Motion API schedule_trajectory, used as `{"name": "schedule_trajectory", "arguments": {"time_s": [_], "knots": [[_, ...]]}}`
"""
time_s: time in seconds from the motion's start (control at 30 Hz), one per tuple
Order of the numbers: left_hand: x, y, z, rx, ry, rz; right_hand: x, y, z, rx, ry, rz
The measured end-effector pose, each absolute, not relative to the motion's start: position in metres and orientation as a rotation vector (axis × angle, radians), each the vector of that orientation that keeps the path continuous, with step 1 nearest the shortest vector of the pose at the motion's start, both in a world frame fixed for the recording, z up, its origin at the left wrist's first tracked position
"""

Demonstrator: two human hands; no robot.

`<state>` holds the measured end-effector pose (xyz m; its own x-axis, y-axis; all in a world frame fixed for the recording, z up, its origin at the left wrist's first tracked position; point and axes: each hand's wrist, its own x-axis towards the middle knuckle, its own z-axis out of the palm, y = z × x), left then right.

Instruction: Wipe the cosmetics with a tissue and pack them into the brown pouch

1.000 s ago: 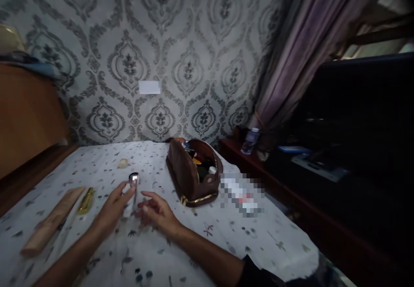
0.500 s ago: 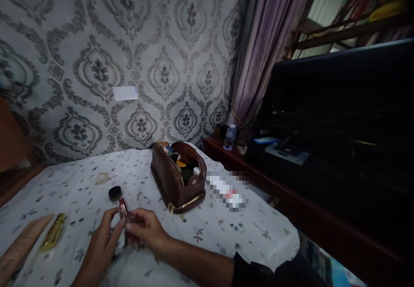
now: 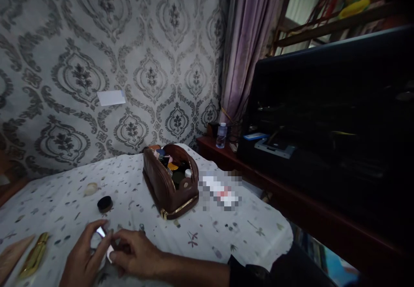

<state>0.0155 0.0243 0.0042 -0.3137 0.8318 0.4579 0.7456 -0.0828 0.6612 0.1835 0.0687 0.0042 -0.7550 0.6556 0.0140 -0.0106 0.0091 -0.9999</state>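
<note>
My left hand (image 3: 86, 252) is at the lower left, its fingers closed around a small shiny tube (image 3: 101, 232). My right hand (image 3: 136, 250) meets it from the right, thumb and fingers pinched at a white piece (image 3: 110, 252) below the tube; how the two pieces join is hidden. Just beyond the hands lies a round black jar (image 3: 105, 204). An open brown bag (image 3: 170, 188) full of small items stands further off, to the right of the jar.
A gold tube (image 3: 34, 256) and a pinkish flat packet (image 3: 14, 254) lie at the left. A pale round item (image 3: 91, 188) rests behind the jar. A clear bottle (image 3: 221, 136) stands by the curtain, near a large black screen (image 3: 330, 106).
The view has swung to the right. Both hands have moved down and closer to me, and the small tube in them now shows a bright, shiny side instead of its reddish end.
</note>
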Motion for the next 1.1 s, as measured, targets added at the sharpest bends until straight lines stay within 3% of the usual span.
{"name": "schedule_trajectory", "arguments": {"time_s": [0.27,0.43,0.9,1.1], "knots": [[0.002,0.023,0.020,1.681,2.066,1.244,0.185,0.071,0.003,-0.648,-1.975,1.570],[0.006,0.023,0.034,1.608,2.010,1.353,0.180,0.073,-0.005,-0.593,-1.765,1.691],[0.013,0.017,0.027,1.807,1.630,1.149,0.179,0.086,-0.003,-0.650,-1.467,1.942],[0.035,0.009,0.019,1.833,1.691,1.101,0.176,0.086,-0.001,-0.620,-1.409,1.974]]}}
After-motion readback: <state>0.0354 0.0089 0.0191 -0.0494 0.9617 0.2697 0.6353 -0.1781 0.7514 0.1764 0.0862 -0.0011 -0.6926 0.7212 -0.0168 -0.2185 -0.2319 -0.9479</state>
